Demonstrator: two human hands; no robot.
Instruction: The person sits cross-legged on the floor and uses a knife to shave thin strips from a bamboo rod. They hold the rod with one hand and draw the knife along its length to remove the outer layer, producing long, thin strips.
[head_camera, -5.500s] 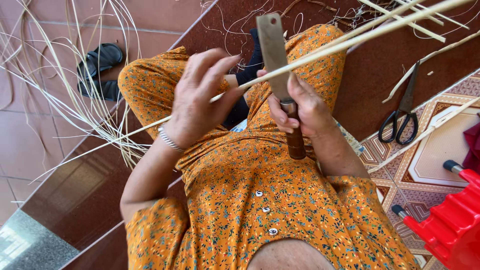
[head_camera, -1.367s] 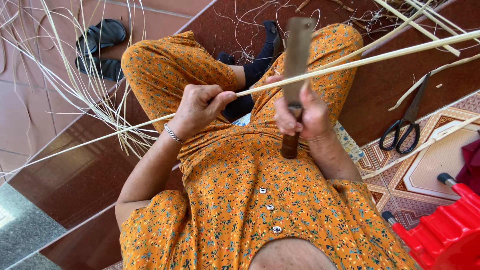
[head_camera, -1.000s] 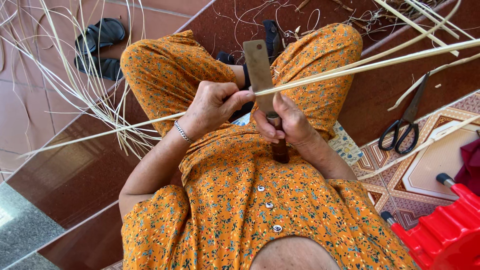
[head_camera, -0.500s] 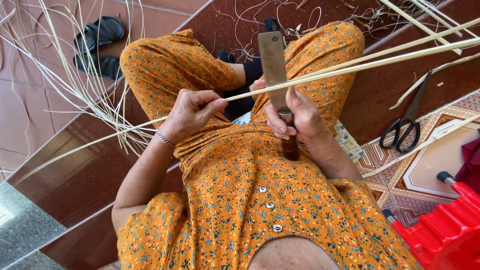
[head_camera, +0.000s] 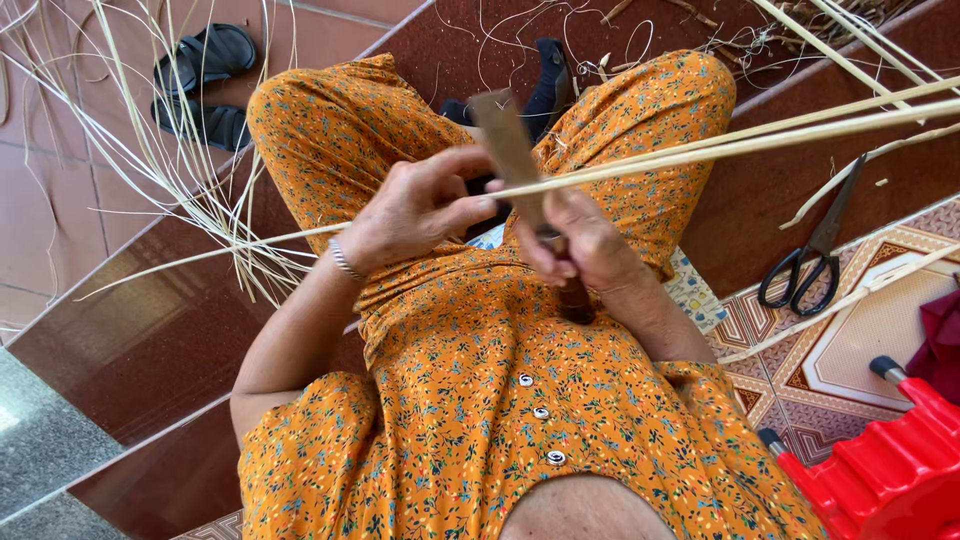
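A: While the head view looks down on the lap, note the hands. Left hand?

B: Closed, fingers and thumb pinched on the long pale cane strip, just left of the knife blade.

A: Right hand?

B: Wrapped shut around the knife's dark wooden handle, directly below the blade. Blade upright, tilted slightly left (its edge is blurred).

A: Position of the strip?

B: It crosses the blade at its lower half, touching it, then runs right and upward out of view; a thinner length trails left of the blade past the knee.

A: Surroundings, relative to the blade?

B: Black-handled scissors well to the right on the brown step. Dark sandals far left. Loose pale strands between sandals and blade. Red plastic stool lower right.
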